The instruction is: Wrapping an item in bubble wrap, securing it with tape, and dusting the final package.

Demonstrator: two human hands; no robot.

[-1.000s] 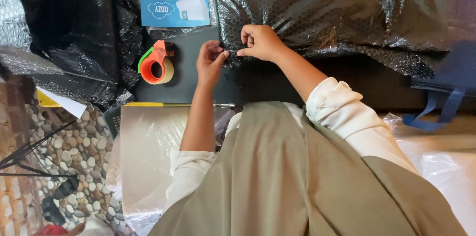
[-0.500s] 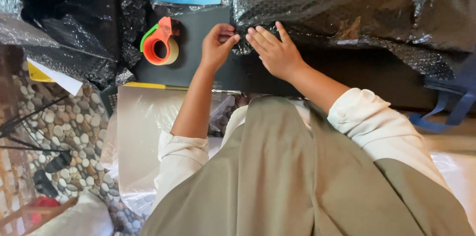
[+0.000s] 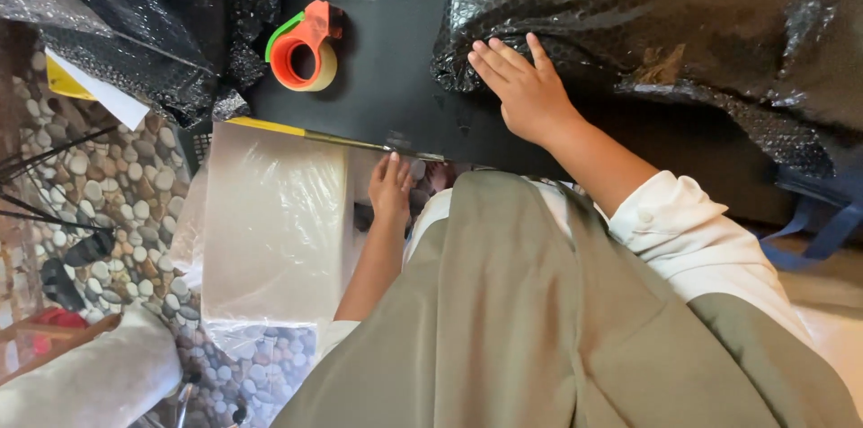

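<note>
Head view is showing the right hand (image 3: 526, 91) pressing flat, fingers spread, pinning the black bubble wrap (image 3: 647, 23) at twelve o'clock, while the left hand (image 3: 391, 185), open and empty, is touching the table edge (image 3: 360, 142) near the tape dispenser (image 3: 304, 49) at eleven.

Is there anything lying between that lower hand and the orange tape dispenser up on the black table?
Nothing visible does. The left hand rests at the table's near edge, and only bare black tabletop lies between it and the tape dispenser. The right hand lies off to the side, flat on the black bubble wrap.
</note>
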